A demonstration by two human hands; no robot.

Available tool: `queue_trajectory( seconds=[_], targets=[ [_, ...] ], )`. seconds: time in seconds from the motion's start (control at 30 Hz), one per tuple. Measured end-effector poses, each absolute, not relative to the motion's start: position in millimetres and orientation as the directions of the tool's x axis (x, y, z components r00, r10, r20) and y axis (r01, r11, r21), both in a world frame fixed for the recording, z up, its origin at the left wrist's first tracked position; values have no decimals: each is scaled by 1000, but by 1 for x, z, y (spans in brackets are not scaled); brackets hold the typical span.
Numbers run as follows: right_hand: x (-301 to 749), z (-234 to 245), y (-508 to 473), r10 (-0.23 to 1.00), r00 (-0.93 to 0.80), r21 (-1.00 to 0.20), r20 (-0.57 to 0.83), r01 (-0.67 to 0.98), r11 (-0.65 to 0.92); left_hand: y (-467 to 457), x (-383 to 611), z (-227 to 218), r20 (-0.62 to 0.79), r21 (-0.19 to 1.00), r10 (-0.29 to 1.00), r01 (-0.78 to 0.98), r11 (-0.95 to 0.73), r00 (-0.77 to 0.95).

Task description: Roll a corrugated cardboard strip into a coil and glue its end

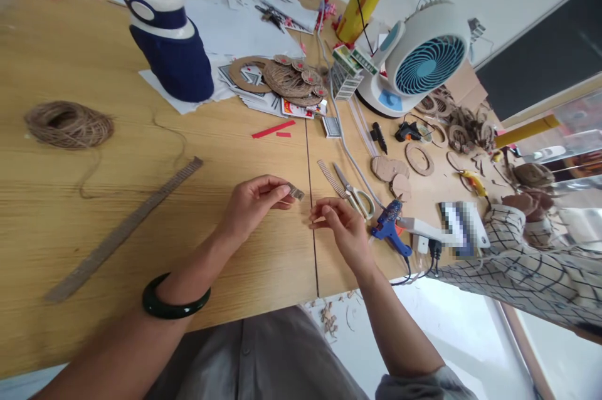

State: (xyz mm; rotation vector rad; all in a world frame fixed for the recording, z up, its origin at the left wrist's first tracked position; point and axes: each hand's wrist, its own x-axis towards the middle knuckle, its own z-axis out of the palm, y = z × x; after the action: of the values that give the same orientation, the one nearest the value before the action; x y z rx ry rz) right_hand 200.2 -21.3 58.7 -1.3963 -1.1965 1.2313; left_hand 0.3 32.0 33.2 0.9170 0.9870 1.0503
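Note:
My left hand (256,205) pinches a small piece of corrugated cardboard (296,192) between thumb and fingers, above the wooden table. To its right, my right hand (344,232) is loosely curled, its fingertips a little apart and nothing visible in them. Just beyond the right hand lie scissors (353,192) with pale handles and a short corrugated strip (331,178). A blue glue gun (392,229) rests to the right of that hand. A long corrugated cardboard strip (126,224) lies slantwise left of my left hand.
A twine coil (69,125) and a dark-blue-covered bottle (174,55) stand on the left. Woven cardboard discs (291,79) lie on papers at the back, near a fan (426,52). At right, a person in a checked sleeve (505,227) sits near cardboard rings (419,159).

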Motion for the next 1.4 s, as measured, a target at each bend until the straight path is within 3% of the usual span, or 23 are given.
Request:
queue_trajectory(
  seconds=[0.07,0.17,0.4,0.7,0.83,0.97,1.07,1.2,1.27,1.4],
  targets=[
    [192,58,-27,981,10,-977,-195,-89,-193,25,5,41,-201,936,957,-248,251,209],
    [177,58,-32,977,-7,-950,-214,-232,-209,13,8,52,-200,947,949,-198,251,245],
    [155,50,-40,972,-33,-930,-234,-282,-234,-15,-1,63,-199,978,962,-17,206,185],
    [141,44,-53,973,20,-917,-231,-338,-211,-41,2,58,-187,972,977,-124,199,101],
    [145,44,-57,985,30,-971,-169,-173,-162,-45,0,57,-108,991,992,-73,113,63],
    [169,46,-67,993,100,-965,66,258,38,-47,-5,56,-104,993,993,-57,107,64],
    [204,44,-80,940,184,-793,289,596,127,-48,-8,54,-158,984,986,-77,163,60],
    [263,37,-105,767,308,-448,563,893,-30,-47,-10,51,-227,967,972,-110,232,57],
    [287,34,-115,753,279,-290,596,949,-123,-46,-8,49,-249,959,966,-120,255,64],
    [312,30,-118,833,221,-81,508,975,-209,-46,-2,44,-262,945,959,-171,278,111]
  ],
)
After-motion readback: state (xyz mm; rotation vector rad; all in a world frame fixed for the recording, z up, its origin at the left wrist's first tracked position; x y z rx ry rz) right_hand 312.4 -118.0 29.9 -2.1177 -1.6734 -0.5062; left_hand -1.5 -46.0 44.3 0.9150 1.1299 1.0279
